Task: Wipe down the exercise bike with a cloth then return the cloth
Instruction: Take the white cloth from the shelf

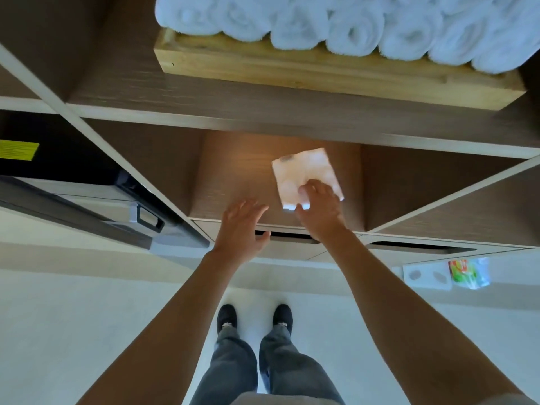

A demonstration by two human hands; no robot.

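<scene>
Reaching into the lit middle cubby of a wooden shelf unit (204,119), the right hand (318,209) is pinching the near edge of a folded white cloth (305,173) lying on the cubby floor. The left hand (239,226) is hovering beside it, fingers spread, holding nothing. Rolled towels (350,27) are sitting in a wooden tray (321,71) overhead; a dark appliance (73,182) is standing at left.
</scene>
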